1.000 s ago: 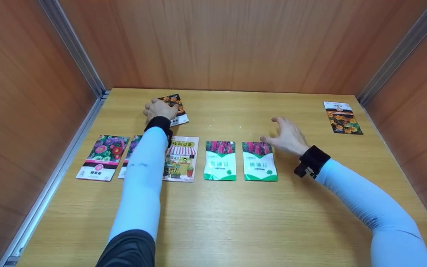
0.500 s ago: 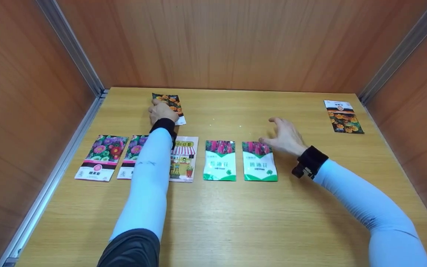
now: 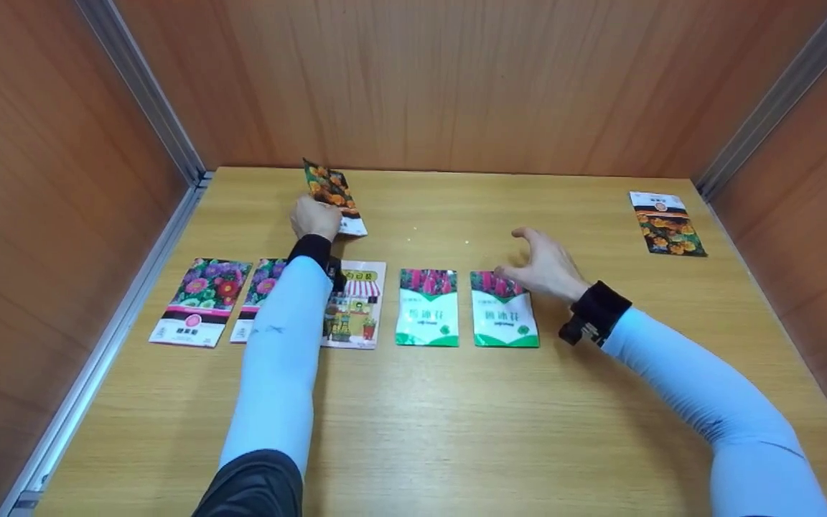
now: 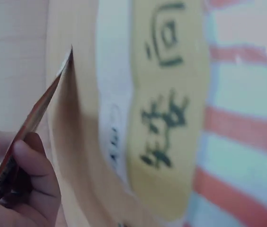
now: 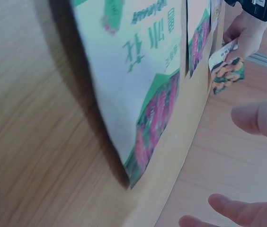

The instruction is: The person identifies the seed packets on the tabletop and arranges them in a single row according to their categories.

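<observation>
My left hand (image 3: 316, 217) pinches a seed packet (image 3: 334, 191) with orange flowers by its left edge, at the back left of the table. The packet is tilted, its far end raised. In the left wrist view, thumb and curled fingers (image 4: 36, 175) grip the packet (image 4: 34, 113), seen edge-on. My right hand (image 3: 548, 266) holds nothing; its fingers are spread and relaxed near the top of a green-and-white seed packet (image 3: 504, 316) with pink flowers. The right wrist view shows that packet (image 5: 133, 66) below the open fingers.
A matching green-and-white packet (image 3: 428, 316) lies beside it. Leftward are a sunflower packet (image 3: 363, 309), partly under my left arm, and two purple-flower packets, one (image 3: 202, 301) fully visible. Another orange-flower packet (image 3: 670, 224) lies at the back right. Wooden walls (image 3: 413, 86) enclose the table.
My left hand has taken the orange-flower packet by its edge and lifted its far end off the table. The right hand has shifted slightly left, still open.
</observation>
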Motion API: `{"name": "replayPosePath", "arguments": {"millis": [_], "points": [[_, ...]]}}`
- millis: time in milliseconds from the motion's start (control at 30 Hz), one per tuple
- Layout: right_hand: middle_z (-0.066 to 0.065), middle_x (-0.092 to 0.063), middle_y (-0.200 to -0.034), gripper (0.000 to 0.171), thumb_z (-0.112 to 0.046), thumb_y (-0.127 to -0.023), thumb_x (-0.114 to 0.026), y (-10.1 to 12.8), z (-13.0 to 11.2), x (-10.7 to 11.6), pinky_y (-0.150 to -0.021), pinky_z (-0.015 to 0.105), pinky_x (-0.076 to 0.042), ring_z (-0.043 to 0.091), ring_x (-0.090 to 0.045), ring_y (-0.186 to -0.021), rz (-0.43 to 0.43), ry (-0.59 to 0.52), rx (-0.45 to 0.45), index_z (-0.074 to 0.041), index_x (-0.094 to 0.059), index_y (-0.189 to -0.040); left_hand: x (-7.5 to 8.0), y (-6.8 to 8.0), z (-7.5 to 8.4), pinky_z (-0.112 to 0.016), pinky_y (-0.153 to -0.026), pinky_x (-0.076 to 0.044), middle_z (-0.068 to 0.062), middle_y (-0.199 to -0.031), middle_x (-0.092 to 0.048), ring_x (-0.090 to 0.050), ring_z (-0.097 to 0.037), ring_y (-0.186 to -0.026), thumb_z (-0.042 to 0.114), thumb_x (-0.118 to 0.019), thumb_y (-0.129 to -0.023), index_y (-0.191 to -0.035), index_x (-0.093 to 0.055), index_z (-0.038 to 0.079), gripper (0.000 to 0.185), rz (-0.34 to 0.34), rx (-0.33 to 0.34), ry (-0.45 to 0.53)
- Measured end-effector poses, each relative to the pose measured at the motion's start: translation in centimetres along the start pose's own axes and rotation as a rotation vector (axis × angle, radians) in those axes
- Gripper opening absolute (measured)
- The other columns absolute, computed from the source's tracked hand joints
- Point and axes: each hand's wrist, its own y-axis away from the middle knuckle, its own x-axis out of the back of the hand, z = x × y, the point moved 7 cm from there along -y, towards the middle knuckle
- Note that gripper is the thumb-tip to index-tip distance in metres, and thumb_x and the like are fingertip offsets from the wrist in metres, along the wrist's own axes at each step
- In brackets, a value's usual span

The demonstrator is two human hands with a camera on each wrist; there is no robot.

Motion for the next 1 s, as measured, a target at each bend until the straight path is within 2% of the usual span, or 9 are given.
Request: {"name": "replayPosePath", "arguments": {"millis": [133, 233, 333, 467, 533, 733, 867, 1000], "points": [[0.011, -0.04, -0.153, 0.087, -0.057, -0.078, -0.074, -0.1, -0.6, -0.1, -0.109, 0.059, -0.035, 0.032, -0.039, -0.139, -0.001, -0.031, 0.012, -0.019, -0.038, -0.147, -0.2, 0.3, 1.1, -0.04, -0.108, -0.041, -0.016, -0.135, -0.059, -0.053, -0.031, -0.127, 0.024, -0.059, -0.091, -0.139, -0.045, 0.004, 0.055, -0.015, -0.019, 0.034], [0.009, -0.041, -0.152, 0.085, -0.054, -0.079, -0.074, -0.2, -1.0, -0.1, -0.109, 0.058, -0.036, 0.032, -0.039, -0.138, 0.0, -0.05, 0.022, -0.018, -0.039, -0.147, -0.9, 1.0, 2.2, -0.038, -0.114, -0.036, -0.013, -0.146, -0.049, -0.047, -0.027, -0.134, 0.025, -0.058, -0.093, -0.149, -0.034, 0.008, 0.063, -0.086, 0.005, 0.097], [0.009, -0.042, -0.151, 0.084, -0.053, -0.079, -0.074, -0.3, -1.3, -0.2, -0.106, 0.056, -0.04, 0.033, -0.042, -0.135, -0.004, -0.074, 0.028, -0.017, -0.04, -0.146, -1.8, 1.9, 3.4, -0.037, -0.116, -0.034, -0.011, -0.151, -0.045, -0.044, -0.024, -0.136, 0.023, -0.06, -0.093, -0.153, -0.028, 0.011, 0.07, -0.147, 0.022, 0.149], [0.009, -0.043, -0.15, 0.082, -0.052, -0.08, -0.074, -0.4, -1.6, -0.4, -0.103, 0.054, -0.043, 0.034, -0.045, -0.132, -0.018, -0.113, 0.035, -0.016, -0.04, -0.146, -2.6, 3.4, 5.3, -0.036, -0.111, -0.039, -0.011, -0.141, -0.055, -0.051, -0.023, -0.128, 0.022, -0.064, -0.09, -0.146, -0.04, 0.009, 0.062, -0.144, -0.052, 0.168], [0.01, -0.045, -0.148, 0.08, -0.05, -0.081, -0.074, -0.4, -1.8, -0.4, -0.102, 0.053, -0.045, 0.034, -0.047, -0.13, -0.018, -0.129, 0.04, -0.017, -0.041, -0.145, -3.0, 4.2, 6.2, -0.036, -0.11, -0.039, -0.01, -0.138, -0.057, -0.053, -0.023, -0.127, 0.024, -0.062, -0.093, -0.143, -0.043, 0.009, 0.055, -0.145, -0.094, 0.183], [0.012, -0.06, -0.131, 0.062, -0.034, -0.085, -0.073, -0.5, -2.1, -0.3, -0.098, 0.048, -0.049, 0.03, -0.059, -0.116, -0.031, -0.215, 0.053, -0.015, -0.048, -0.138, -4.7, 7.1, 8.8, -0.035, -0.106, -0.042, -0.007, -0.13, -0.061, -0.056, -0.019, -0.12, 0.026, -0.053, -0.099, -0.137, -0.047, 0.012, 0.04, -0.219, -0.181, 0.262], [0.009, -0.064, -0.124, 0.056, -0.038, -0.088, -0.071, -0.7, -2.0, -0.4, -0.098, 0.045, -0.05, 0.026, -0.061, -0.113, -0.086, -0.286, 0.023, -0.015, -0.051, -0.135, -5.7, 9.3, 10.2, -0.033, -0.097, -0.046, -0.007, -0.119, -0.065, -0.059, -0.018, -0.11, 0.025, -0.054, -0.098, -0.127, -0.053, 0.013, 0.031, -0.256, -0.244, 0.304], [0.01, -0.063, -0.125, 0.055, -0.044, -0.091, -0.067, -0.9, -1.7, -0.3, -0.098, 0.043, -0.048, 0.027, -0.059, -0.115, -0.123, -0.38, -0.039, -0.015, -0.052, -0.135, -6.8, 11.5, 11.4, -0.03, -0.083, -0.05, -0.007, -0.113, -0.065, -0.062, -0.018, -0.1, 0.024, -0.055, -0.098, -0.124, -0.053, 0.012, 0.028, -0.321, -0.293, 0.365]]}}
